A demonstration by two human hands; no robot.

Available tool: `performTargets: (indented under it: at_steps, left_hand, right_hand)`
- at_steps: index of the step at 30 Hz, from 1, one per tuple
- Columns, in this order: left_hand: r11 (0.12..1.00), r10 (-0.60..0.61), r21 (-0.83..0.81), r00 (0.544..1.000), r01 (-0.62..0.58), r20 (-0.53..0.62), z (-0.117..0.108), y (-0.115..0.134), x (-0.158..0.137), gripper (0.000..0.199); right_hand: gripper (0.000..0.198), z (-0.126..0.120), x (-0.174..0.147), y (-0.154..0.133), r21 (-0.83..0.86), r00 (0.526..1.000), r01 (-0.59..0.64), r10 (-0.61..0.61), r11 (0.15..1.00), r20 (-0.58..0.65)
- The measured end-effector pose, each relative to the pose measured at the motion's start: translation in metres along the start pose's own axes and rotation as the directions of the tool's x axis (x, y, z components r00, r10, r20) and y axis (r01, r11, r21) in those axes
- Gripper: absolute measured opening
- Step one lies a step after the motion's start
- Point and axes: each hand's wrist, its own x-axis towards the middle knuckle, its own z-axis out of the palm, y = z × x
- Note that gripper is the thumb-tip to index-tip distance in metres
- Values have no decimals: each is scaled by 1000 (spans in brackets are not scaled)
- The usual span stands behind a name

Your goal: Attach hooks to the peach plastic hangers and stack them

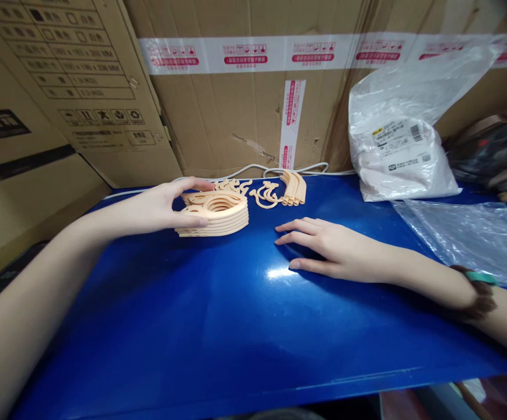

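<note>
My left hand (170, 204) is closed around the left end of a neat stack of flat, curved cream plastic pieces (231, 219) with openings through them. Its thumb presses the near side, and the fingers reach over the far side. To the right, my right hand (332, 248) is open, palm down, fingers apart, low over the blue table and holding nothing. Behind the stack lie small wavy cream pieces (235, 185). Beside them are cream hook-shaped pieces (267, 195) and a row of curved cream arm-like pieces (294, 188).
Cardboard boxes (244, 111) wall off the back and left of the blue table (218, 326). A white cable (253, 167) runs along the rear edge. At the right stand a white plastic bag (404, 151) with a label and a clear plastic sheet (476, 233).
</note>
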Motion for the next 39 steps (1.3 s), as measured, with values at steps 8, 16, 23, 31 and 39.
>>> performTargets:
  at_steps: [8,16,23,31,39]
  left_hand:
    - [1000,28,-3,999,-28,43,-4,6,-7,75]
    - [990,73,124,994,-62,-83,-24,-6,-17,77]
    - [972,228,132,923,-196,-311,-11,16,-15,55]
    - [771,618,297,774,-563,-138,60,83,-26,30]
    - [784,591,199,805,-589,54,94,82,-24,49]
  right_hand:
    - [42,1,0,1,-18,1000,3,-3,1000,5]
    - [42,1,-1,2,-21,1000,5,-5,1000,0]
    - [41,1,0,1,-16,1000,5,-5,1000,-7]
    - [53,2,-2,4,-88,995,-90,85,992,-54]
    - [47,1,-2,13,-158,991,-121,112,980,-67]
